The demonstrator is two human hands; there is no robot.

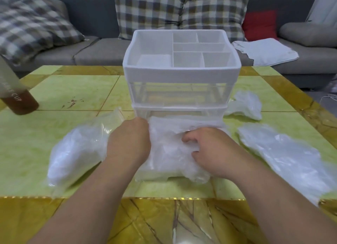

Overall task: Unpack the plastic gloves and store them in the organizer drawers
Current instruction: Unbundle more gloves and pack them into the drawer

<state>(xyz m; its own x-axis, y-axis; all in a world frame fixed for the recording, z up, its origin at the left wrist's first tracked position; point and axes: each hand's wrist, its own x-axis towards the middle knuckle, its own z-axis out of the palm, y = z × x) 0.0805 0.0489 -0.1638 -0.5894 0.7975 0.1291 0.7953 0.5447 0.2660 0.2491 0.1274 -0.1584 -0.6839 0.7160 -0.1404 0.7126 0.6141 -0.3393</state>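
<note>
Left hand (130,139) sat at the pulled-out bottom drawer (158,176) of the white organizer (180,74), fingers buried, grip impossible to tell | right hand (206,149) clutched the crumpled plastic gloves (167,152) lying in that drawer between both hands | bagged gloves (76,152) lay just left of the left hand | loose glove stack (279,152) lay right of the right hand

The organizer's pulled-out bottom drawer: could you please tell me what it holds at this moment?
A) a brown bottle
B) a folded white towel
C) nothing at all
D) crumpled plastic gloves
D: the bottom drawer holds a heap of crumpled plastic gloves, with the left hand and the right hand on top of them.
</note>
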